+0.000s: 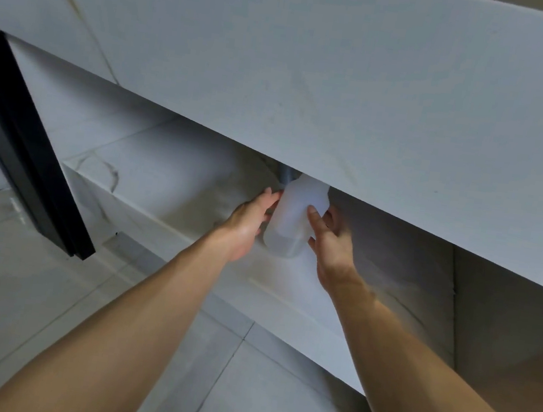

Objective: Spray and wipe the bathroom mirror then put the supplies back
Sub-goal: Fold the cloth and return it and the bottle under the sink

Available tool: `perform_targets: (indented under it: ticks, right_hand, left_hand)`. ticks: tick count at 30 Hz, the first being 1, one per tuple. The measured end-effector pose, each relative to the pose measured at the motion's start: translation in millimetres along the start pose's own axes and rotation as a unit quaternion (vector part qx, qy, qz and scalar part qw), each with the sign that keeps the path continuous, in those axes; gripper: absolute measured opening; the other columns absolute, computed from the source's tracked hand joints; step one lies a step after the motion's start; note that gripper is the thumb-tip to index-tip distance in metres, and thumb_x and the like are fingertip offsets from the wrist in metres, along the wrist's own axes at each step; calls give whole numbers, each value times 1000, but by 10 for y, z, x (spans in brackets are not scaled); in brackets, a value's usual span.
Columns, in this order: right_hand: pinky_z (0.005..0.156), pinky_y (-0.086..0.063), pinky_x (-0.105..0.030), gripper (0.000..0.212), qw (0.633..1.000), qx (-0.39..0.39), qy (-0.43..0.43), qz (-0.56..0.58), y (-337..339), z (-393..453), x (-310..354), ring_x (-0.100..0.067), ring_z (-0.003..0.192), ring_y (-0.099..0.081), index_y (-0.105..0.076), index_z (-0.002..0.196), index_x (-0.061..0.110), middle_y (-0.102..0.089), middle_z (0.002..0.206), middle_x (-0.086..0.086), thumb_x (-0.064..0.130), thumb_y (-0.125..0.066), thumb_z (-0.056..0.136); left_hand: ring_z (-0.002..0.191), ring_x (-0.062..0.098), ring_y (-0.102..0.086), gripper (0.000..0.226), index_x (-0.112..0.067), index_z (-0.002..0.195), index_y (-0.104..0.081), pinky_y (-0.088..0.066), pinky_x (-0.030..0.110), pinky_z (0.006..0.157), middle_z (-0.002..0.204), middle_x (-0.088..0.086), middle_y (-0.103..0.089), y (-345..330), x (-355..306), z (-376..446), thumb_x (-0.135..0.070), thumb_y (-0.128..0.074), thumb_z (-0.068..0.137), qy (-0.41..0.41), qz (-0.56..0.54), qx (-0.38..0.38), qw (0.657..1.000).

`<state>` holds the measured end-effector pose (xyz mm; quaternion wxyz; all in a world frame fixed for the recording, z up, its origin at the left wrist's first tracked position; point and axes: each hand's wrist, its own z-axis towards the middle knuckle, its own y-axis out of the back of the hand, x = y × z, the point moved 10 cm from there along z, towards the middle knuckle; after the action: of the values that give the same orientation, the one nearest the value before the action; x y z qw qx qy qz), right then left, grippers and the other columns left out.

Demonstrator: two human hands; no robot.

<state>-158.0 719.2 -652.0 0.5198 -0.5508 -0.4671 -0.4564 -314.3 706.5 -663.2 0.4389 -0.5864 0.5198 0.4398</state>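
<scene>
A translucent white plastic bottle (292,219) stands on the low marble shelf (168,189) under the vanity counter. Its top is hidden behind the counter's front edge, so no spray head shows. My left hand (250,223) touches the bottle's left side with its fingers spread. On the right side, my right hand (328,237) wraps around the bottle, thumb across the front. Neither a cloth nor the mirror is in view.
The thick white counter slab (313,90) overhangs the shelf closely. A grey drain pipe (287,177) drops just behind the bottle. A black frame (21,152) slants down at the left. Glossy floor tiles (44,297) lie below.
</scene>
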Motion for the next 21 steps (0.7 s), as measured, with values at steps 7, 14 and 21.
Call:
perform_targets:
  ticks: [7,14,21]
  right_hand:
    - [107,-47,-48,21,1000,-29,8,-3,42,-68,-29,-11,111,-60,-61,119,29,-64,111,16,21,-57,100]
    - [105,-49,-49,25,998,-60,2,-3,66,-101,-42,-18,119,-58,-65,112,33,-65,112,16,16,-48,103]
    - [107,-47,-48,32,996,-80,-26,29,70,-140,-100,-19,123,-57,-66,96,36,-66,123,5,17,-43,105]
  left_hand:
    - [146,11,-35,63,-27,154,-35,-20,41,124,158,-9,-39,-63,60,86,-56,-8,105,18,-62,67,996]
    - [148,11,-30,65,-27,156,-31,-16,40,125,159,-8,-36,-115,95,159,-57,-6,105,10,-82,86,993]
    - [124,14,-55,51,-22,111,-60,-34,35,116,124,-3,-64,-39,68,130,-53,-21,106,-15,-118,17,993]
